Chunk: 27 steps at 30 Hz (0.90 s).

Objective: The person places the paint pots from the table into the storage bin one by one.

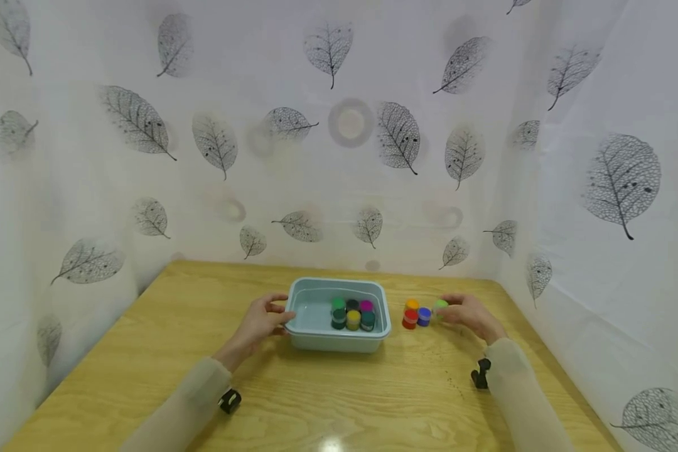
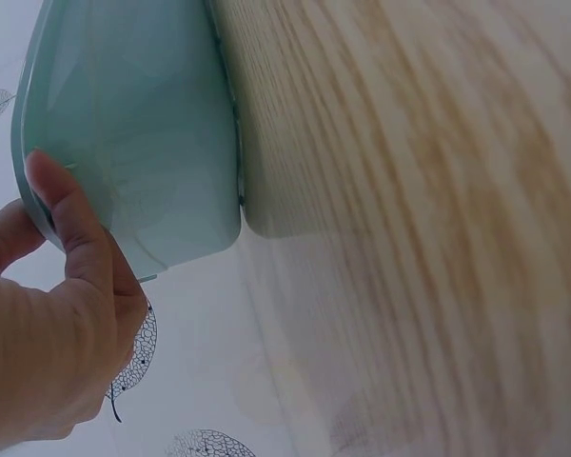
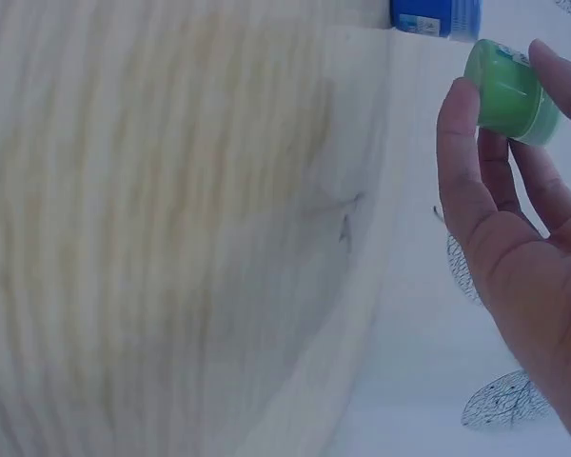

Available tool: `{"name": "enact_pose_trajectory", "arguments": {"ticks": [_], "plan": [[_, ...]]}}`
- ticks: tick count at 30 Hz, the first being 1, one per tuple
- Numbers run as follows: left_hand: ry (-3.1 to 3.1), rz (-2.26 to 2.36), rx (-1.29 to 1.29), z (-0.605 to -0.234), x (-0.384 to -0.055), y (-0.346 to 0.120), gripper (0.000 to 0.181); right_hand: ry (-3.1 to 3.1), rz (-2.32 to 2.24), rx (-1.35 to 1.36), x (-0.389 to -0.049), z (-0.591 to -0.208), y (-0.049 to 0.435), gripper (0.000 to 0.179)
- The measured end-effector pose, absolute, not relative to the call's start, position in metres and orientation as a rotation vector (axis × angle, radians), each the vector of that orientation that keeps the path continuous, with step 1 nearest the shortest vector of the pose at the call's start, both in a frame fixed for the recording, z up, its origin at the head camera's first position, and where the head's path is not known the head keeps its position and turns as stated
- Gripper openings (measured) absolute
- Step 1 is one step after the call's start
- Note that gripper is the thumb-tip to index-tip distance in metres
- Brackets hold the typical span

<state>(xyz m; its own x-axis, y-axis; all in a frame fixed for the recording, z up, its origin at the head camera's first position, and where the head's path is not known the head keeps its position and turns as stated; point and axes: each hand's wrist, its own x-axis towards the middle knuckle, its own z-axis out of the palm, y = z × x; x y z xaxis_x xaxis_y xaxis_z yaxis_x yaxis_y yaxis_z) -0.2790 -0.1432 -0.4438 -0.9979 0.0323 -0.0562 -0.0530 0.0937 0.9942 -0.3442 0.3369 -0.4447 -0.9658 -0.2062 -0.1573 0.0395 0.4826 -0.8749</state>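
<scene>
A pale blue plastic basin (image 1: pixel 333 344) stands on the table with several small paint jars inside, among them a yellow jar (image 1: pixel 353 320) and a magenta one (image 1: pixel 366 306). My left hand (image 1: pixel 262 320) grips the basin's left rim, thumb on one side and fingers on the other, as the left wrist view shows (image 2: pixel 71 305). To the right of the basin, my right hand (image 1: pixel 470 315) pinches a light green paint jar (image 3: pixel 507 90) between thumb and fingers. Close by it stand a blue jar (image 1: pixel 424 316), a red jar (image 1: pixel 410 319) and an orange jar (image 1: pixel 412 304).
The wooden table (image 1: pixel 316 402) ends at a pale curtain (image 1: pixel 339 188) printed with leaves, hanging behind and along both sides. Small dark specks lie on the wood below the right hand. A black wrist mount (image 1: pixel 480 374) sits under the right sleeve.
</scene>
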Motion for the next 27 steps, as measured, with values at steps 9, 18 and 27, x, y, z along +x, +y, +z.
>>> {"name": "enact_pose_trajectory", "arguments": {"ticks": [9, 18, 27], "plan": [[2.279, 2.064, -0.009, -0.442, -0.279, -0.143, 0.049, 2.483, -1.552, -0.183, -0.346, -0.431, 0.325, 0.066], [2.276, 2.064, -0.011, -0.442, -0.279, -0.143, 0.05, 2.411, -1.644, -0.279, -0.344, -0.42, 0.301, 0.065], [2.281, 2.063, -0.01, -0.442, -0.277, -0.143, 0.05, 2.33, -1.681, -0.337, -0.34, -0.417, 0.272, 0.058]]}}
